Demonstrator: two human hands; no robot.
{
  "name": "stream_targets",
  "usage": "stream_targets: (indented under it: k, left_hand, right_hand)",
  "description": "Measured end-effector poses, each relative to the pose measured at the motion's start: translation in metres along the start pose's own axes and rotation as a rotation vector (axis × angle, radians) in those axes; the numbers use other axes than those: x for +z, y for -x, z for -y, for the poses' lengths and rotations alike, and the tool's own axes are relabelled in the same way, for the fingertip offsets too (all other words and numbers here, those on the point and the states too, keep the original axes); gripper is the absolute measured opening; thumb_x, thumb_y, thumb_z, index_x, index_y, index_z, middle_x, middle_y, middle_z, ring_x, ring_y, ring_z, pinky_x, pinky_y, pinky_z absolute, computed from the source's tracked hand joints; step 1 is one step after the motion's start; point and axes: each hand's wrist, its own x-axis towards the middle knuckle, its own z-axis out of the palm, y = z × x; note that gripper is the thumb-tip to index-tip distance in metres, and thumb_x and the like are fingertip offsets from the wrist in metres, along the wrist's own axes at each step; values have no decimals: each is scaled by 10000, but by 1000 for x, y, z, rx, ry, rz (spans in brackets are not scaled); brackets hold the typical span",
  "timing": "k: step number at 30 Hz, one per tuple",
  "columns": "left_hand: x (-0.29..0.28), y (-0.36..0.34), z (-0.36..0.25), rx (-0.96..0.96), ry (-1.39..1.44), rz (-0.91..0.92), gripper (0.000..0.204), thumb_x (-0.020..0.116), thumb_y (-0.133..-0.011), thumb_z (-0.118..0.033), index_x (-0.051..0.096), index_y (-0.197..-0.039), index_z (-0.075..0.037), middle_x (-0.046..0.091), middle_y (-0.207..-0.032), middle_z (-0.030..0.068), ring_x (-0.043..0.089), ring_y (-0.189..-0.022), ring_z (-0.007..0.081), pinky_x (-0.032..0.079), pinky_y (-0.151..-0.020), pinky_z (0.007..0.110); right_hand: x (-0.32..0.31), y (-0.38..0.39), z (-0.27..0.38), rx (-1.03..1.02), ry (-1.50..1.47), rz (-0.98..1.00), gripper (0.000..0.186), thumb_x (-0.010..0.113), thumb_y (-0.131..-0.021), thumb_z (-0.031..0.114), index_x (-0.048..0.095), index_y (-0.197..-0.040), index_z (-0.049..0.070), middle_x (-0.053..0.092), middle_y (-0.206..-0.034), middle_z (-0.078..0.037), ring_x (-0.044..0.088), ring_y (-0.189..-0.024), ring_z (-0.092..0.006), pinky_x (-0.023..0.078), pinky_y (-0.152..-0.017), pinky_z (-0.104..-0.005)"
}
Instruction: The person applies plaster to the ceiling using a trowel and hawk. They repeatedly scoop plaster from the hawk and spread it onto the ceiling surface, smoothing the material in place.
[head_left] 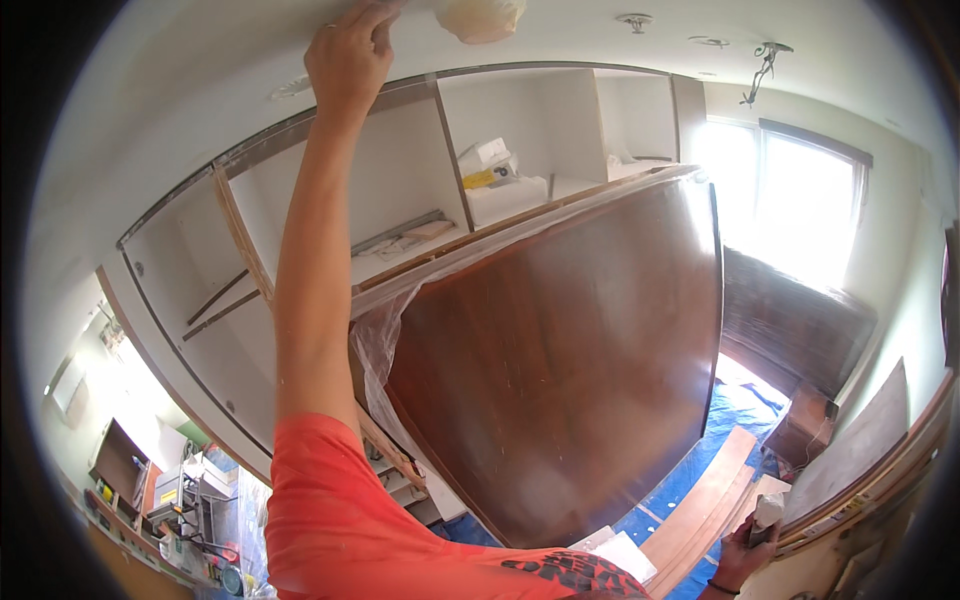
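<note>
My left hand [350, 52] is raised to the white ceiling at the top edge of the head view. Its fingers are pinched together, and what they hold, if anything, is hidden. Just right of it, a pale, bulging, cloth-like or plastic covering [480, 18] hangs from the ceiling. Low on the right, my right hand [748, 553] is closed round a small object with a white, blocky top [768, 509], whose kind I cannot make out.
A large brown panel [560, 370] partly wrapped in clear plastic stands before open white cabinets [400, 150]. Wires [765, 72] dangle from the ceiling. Long wooden boards [700, 505] lie on blue sheeting [735, 410]. A dark wrapped piece [795, 320] stands below the bright window [780, 190].
</note>
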Motion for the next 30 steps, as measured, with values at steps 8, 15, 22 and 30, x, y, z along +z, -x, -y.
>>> stream_targets:
  k: [8, 15, 22, 30]
  left_hand:
    - [9, 32, 1, -550, 729, -249, 143, 756, -912, -139, 754, -1016, -40, 751, -935, 23, 681, -815, 110, 520, -774, 257]
    - [46, 22, 5, -642, 987, -300, 229, 793, -878, -132, 738, -1037, 24, 724, -933, 26, 628, -835, 78, 500, -794, 253]
    - [39, 22, -5, -734, 1017, -410, 249, 795, -881, -155, 732, -1024, 39, 732, -934, 39, 634, -823, 99, 496, -797, 259]
    - [31, 7, -34, -466, 595, -346, 202, 752, -921, -177, 739, -1021, -2, 746, -919, 59, 650, -820, 96, 511, -801, 271]
  right_hand:
    - [-29, 18, -5, -846, 1156, 212, 402, 561, -979, 29, 531, -1380, 8, 622, -1280, -135, 638, -1127, -182, 550, -865, -256]
    - [2, 49, 24, -124, 100, 485, 434, 500, -1033, 236, 533, -1357, -51, 624, -1299, -191, 627, -1063, -294, 546, -815, -378]
    - [-6, 55, 19, -415, 378, 279, 423, 564, -954, -37, 503, -1370, -85, 603, -1338, -179, 614, -1103, -274, 562, -864, -361]
    - [-4, 51, 23, -279, 59, 140, 390, 583, -958, 14, 535, -1332, -84, 643, -1279, -172, 639, -970, -237, 547, -723, -358]
